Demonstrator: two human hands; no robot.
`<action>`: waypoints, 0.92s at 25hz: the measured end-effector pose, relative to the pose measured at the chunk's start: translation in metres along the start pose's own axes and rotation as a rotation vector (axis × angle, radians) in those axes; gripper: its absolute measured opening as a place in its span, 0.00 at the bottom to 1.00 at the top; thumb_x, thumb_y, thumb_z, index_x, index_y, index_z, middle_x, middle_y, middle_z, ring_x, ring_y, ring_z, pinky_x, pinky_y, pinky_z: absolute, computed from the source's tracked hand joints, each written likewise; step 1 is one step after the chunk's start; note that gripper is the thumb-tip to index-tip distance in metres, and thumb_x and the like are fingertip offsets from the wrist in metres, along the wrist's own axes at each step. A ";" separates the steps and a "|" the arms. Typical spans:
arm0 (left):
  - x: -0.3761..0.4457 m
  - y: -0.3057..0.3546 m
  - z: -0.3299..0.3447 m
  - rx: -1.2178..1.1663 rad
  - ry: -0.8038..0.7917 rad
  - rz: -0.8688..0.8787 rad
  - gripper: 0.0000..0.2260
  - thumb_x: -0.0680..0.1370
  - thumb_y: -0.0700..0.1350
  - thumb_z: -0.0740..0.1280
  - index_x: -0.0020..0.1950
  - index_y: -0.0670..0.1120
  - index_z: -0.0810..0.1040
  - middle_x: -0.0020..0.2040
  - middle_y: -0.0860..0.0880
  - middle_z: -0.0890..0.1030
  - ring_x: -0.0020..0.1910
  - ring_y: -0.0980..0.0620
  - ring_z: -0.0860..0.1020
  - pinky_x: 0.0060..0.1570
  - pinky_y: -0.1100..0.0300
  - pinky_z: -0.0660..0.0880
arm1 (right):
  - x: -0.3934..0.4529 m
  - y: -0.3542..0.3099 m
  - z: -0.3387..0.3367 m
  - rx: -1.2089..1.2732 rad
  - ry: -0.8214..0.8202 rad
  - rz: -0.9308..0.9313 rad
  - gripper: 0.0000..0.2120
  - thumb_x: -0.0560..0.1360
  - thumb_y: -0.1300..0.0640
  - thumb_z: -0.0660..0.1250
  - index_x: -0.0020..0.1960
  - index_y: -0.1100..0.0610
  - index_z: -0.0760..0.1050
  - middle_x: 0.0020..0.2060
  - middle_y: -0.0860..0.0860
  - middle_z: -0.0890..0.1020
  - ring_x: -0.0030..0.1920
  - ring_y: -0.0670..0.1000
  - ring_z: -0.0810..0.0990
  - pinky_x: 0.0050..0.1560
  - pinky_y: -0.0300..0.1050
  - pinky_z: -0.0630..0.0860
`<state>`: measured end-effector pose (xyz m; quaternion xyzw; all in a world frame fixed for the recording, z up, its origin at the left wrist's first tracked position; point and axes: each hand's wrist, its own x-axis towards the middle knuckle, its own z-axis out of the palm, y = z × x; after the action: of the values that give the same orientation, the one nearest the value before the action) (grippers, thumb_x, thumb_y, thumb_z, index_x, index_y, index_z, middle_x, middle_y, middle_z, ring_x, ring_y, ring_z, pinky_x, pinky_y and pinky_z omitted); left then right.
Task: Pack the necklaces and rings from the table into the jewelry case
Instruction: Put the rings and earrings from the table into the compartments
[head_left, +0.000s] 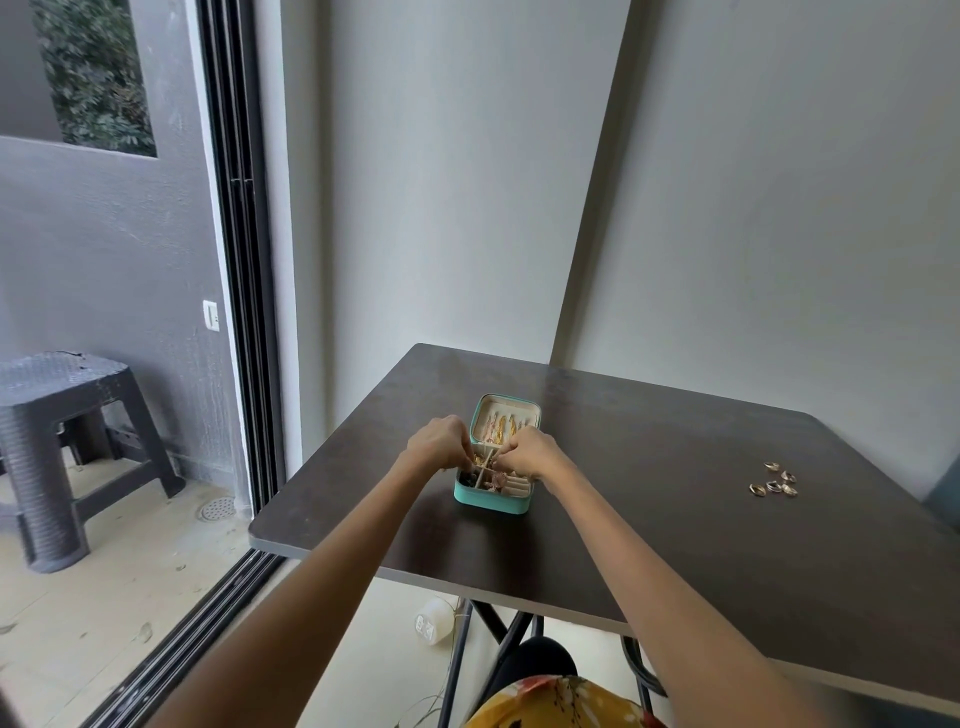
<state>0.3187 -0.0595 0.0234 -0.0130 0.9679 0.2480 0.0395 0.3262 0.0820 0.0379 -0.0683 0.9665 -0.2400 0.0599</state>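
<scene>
Reaching forward over the near edge of the dark brown rectangular table top (597, 519), both bare forearms converge on the small turquoise jewelry case with a cream lining (491, 499), which sits open toward the left part of the table. The left hand (439, 444) and the right hand (530, 452) meet over the far compartments of the case tray, fingers curled and pinched around a gold-coloured chain necklace (482, 460); the exact hold of each finger is too small to resolve, but neither hand is slack. The raised lid (504, 421) stands just beyond the hands, with further gold and pink pieces hanging against its inner face. The governing relation for the next move lies to the right: the cluster of small gold and silver rings (774, 480) rests on the bare table well apart from the case, on the right-hand side and at roughly the same depth as the hands. The right hand is clearly the nearer one, so the likely sequence is to settle the necklace, free the right hand, and sweep it sideways to the rings while the left steadies the case.
</scene>
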 end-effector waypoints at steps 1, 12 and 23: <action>-0.001 0.000 0.001 0.013 0.030 0.000 0.08 0.70 0.43 0.74 0.48 0.44 0.83 0.48 0.44 0.83 0.40 0.48 0.79 0.45 0.56 0.77 | -0.001 0.000 -0.002 -0.014 -0.019 -0.015 0.11 0.72 0.57 0.69 0.54 0.57 0.82 0.55 0.55 0.81 0.52 0.54 0.79 0.49 0.45 0.76; -0.003 -0.001 -0.006 0.112 -0.051 0.152 0.19 0.70 0.46 0.74 0.58 0.44 0.77 0.57 0.45 0.75 0.54 0.49 0.73 0.46 0.61 0.70 | 0.001 0.006 -0.004 -0.022 -0.040 -0.075 0.11 0.71 0.55 0.72 0.54 0.54 0.82 0.56 0.54 0.81 0.53 0.51 0.77 0.53 0.42 0.75; -0.005 -0.004 -0.005 0.228 -0.099 0.181 0.22 0.69 0.51 0.74 0.59 0.47 0.73 0.63 0.49 0.73 0.60 0.49 0.72 0.53 0.57 0.70 | 0.002 0.012 -0.002 -0.042 -0.146 -0.029 0.13 0.70 0.55 0.74 0.55 0.52 0.81 0.52 0.53 0.79 0.43 0.47 0.76 0.30 0.34 0.73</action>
<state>0.3235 -0.0653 0.0265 0.0912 0.9838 0.1394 0.0660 0.3230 0.0927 0.0338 -0.1010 0.9633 -0.2149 0.1252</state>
